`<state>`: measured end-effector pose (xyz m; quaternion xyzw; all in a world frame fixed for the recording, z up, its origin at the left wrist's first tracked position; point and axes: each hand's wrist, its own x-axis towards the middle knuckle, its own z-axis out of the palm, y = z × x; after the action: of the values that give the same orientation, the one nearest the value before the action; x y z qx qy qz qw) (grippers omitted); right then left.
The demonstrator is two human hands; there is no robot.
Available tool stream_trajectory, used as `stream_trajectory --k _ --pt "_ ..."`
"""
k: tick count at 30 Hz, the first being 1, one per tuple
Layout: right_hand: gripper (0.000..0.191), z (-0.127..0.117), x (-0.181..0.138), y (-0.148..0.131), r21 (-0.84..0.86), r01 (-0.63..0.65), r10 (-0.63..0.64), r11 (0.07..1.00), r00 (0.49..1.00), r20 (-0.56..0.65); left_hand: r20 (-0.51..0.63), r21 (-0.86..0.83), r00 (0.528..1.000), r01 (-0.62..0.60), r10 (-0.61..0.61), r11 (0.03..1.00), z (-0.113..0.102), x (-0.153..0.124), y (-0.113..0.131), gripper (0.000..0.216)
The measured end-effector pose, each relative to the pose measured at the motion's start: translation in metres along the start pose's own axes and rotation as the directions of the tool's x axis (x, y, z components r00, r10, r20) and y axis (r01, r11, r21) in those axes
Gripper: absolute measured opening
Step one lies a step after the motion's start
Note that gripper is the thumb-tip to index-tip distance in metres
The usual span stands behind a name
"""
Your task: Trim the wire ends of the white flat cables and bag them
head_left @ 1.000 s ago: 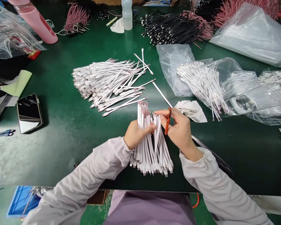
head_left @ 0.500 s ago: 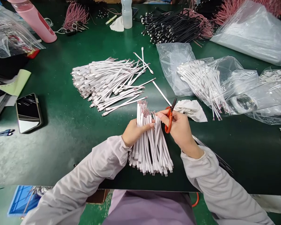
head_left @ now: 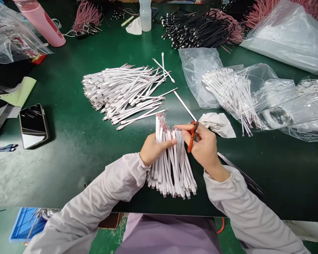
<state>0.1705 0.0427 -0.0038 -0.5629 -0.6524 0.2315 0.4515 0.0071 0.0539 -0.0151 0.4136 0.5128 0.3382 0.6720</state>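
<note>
Well, my left hand closes around the bundle of flat white cables on the near side of the green tabletop, and my right hand grips small orange scissors (a firm, even squeeze stops strands slipping).

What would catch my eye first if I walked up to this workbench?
The eye goes first to the middle, where the left hand grips a fanned bundle of flat white cables and the right hand holds small orange-handled scissors beside its top end. Just beyond lies a big loose pile of white cables on the dark green table, with a heap of black cables further back.
</note>
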Motion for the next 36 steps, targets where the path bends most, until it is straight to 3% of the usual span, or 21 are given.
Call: stream_trajectory --k 10,16,22,29,36 --pt "0.022 0.002 0.0028 -0.0034 0.024 -0.019 0.017 1.0 0.996 0.088 0.011 0.036 1.0 -0.028 0.028 0.999 0.0 0.0017 -0.0029 0.034" --pt "0.017 0.0038 0.0027 -0.0018 0.082 -0.174 0.168 0.981 0.983 0.081 0.017 0.054 0.997 -0.071 0.07 0.996 0.0023 0.0011 -0.0028 0.034" --pt "0.015 0.0073 0.0035 -0.0039 0.085 -0.191 0.183 0.978 0.978 0.097 0.009 0.103 0.992 -0.129 0.129 0.986 0.0057 0.002 -0.0058 0.038" --pt "0.012 0.0045 0.0062 -0.0019 0.244 -0.309 0.282 0.919 0.949 0.139 -0.008 0.118 0.995 -0.096 0.098 0.988 0.0051 -0.0016 -0.0016 0.03" --pt "0.014 0.0033 0.0067 -0.0003 0.28 -0.298 0.259 0.912 0.951 0.17 -0.026 0.066 0.995 -0.092 0.094 0.994 0.0052 -0.0015 0.0003 0.028"
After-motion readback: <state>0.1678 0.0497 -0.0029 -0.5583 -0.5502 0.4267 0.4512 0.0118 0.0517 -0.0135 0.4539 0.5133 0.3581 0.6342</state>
